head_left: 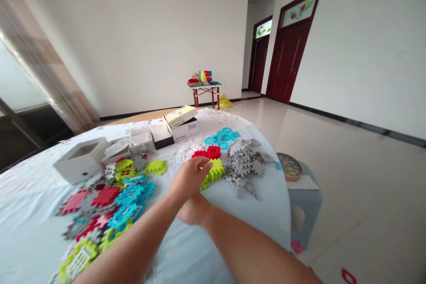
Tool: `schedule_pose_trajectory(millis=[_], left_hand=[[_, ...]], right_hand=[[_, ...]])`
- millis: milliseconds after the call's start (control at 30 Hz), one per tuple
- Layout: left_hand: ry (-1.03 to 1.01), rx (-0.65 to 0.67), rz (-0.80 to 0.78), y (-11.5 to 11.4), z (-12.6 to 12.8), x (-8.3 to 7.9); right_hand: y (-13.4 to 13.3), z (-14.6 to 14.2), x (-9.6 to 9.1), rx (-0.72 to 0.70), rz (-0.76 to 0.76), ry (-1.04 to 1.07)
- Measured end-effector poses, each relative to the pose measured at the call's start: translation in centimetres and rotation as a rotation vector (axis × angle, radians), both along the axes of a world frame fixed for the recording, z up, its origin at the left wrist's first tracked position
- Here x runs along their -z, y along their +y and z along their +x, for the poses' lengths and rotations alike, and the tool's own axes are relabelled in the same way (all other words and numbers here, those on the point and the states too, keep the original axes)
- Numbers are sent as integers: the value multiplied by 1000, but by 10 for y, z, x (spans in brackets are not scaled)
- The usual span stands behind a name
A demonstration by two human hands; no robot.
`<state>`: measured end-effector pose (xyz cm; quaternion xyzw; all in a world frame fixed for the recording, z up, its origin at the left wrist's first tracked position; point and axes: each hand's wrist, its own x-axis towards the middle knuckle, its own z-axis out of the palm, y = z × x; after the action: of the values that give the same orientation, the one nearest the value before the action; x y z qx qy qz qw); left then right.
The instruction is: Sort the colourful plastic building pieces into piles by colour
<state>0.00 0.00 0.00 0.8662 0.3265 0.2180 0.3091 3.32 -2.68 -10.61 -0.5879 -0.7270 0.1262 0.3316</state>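
Yellow-green is being shown in a stack of toothed tiles [218, 168], which is being supported by the cloth-covered table [256, 235] at about three o'clock from the left hand [188, 175], twelve o'clock being taken as away from the person. The left hand is being held at the stack's near side, its fingers being curled inward; whether a tile is being pinched cannot be told. The right hand [195, 210] is being partly covered at about five o'clock, its fingers being hidden, so whether they are being spread or pressed together cannot be told. The stack is being bordered by red tiles [213, 151] at one o'clock and by a loose grey pile [244, 163] at three. If the stack were being nudged by the knuckles, it could be toppled and its colour mixed with these neighbours. If the grey pile were being pushed farther towards three o'clock, tiles could be spilled over the table edge, near the stool [311, 193].
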Motion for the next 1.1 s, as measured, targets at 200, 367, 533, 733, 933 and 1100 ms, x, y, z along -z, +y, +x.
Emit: schedule_pose_trajectory(millis=[200, 367, 533, 733, 933, 1100], left_hand=[[4, -207, 139, 23, -73, -15], [64, -385, 177, 39, -132, 0], [108, -457, 152, 59, -181, 18], [182, -378, 115, 62, -203, 38], [402, -341, 239, 48, -201, 45], [491, -291, 215, 48, -200, 43]], right_hand=[[-2, 0, -6, -20, 30, 25], [-3, 0, -9, -23, 2, 12], [-4, 0, -6, -36, -1, 51], [-5, 1, -4, -59, 6, 72], [-6, 1, -4, -51, 11, 65], [-7, 0, -6, -54, 21, 63]])
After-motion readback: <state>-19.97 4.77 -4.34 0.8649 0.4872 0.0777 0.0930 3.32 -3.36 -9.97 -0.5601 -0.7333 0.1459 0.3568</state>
